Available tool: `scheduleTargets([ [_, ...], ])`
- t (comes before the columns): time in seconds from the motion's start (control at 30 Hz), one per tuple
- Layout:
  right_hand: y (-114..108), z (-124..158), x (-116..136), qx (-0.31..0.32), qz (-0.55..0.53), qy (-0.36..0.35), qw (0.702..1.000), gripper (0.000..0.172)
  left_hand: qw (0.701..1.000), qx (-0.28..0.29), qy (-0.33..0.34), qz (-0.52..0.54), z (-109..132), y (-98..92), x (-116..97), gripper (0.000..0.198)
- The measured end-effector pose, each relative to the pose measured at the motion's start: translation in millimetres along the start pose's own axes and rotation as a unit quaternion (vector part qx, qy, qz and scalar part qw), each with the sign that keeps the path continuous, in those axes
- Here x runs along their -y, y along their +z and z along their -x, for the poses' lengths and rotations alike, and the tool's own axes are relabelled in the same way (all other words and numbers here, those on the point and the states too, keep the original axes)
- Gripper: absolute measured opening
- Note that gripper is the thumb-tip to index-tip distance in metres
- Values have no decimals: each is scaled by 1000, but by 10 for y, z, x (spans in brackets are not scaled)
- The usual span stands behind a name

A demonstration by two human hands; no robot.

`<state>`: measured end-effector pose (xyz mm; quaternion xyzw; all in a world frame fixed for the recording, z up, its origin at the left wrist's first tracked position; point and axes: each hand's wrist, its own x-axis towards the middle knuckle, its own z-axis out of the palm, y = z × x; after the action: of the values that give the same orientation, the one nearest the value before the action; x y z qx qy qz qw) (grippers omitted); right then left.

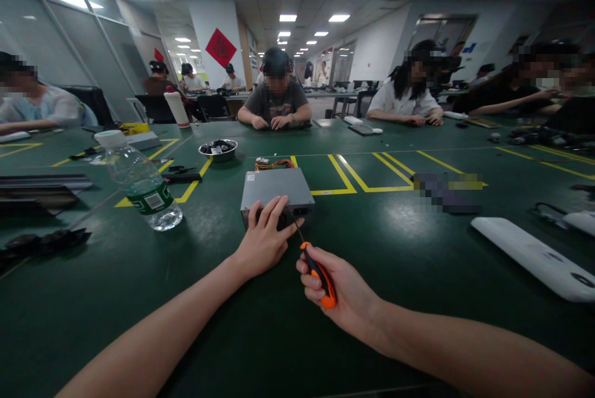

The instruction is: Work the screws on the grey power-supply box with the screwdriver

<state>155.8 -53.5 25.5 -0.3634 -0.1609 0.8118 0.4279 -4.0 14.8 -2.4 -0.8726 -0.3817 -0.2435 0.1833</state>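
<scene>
A grey metal power supply box (277, 188) with coloured wires at its far end lies on the green table (381, 243). My left hand (263, 239) rests on the box's near face, fingers spread flat against it. My right hand (341, 294) is closed round the orange and black handle of a screwdriver (317, 272). Its thin shaft points up and left to the near right corner of the box.
A clear plastic water bottle (139, 181) stands left of the box. A metal bowl (218, 149) with small parts sits behind. A long white object (534, 256) lies at right. Black trays (37, 190) are at left. Other people sit along the far side.
</scene>
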Motion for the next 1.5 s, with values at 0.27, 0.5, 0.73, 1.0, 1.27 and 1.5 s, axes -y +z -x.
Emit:
scheduleTargets([
  [0.27, -15, -23, 0, -7, 30, 10, 999, 14, 999, -16, -28, -17, -23, 64, -70, 56],
  [0.5, 30, 22, -16, -37, 48, 24, 998, 17, 999, -13, -44, -1, -30, 76, -102, 59],
  [0.73, 57, 20, -30, -62, 54, 34, 996, 20, 999, -3, -50, -15, -28, 118, -114, 66],
  [1.0, -11, -14, -48, -33, 63, -4, 997, 7, 998, -15, -53, -12, -36, 120, -121, 66],
  [1.27, -13, -20, -9, -10, 77, -3, 997, 8, 998, -25, -57, -26, -15, 215, -95, 61],
  [1.5, -23, -5, 15, 4, 91, -18, 996, 15, 998, -29, -57, -24, -26, 171, -107, 58],
])
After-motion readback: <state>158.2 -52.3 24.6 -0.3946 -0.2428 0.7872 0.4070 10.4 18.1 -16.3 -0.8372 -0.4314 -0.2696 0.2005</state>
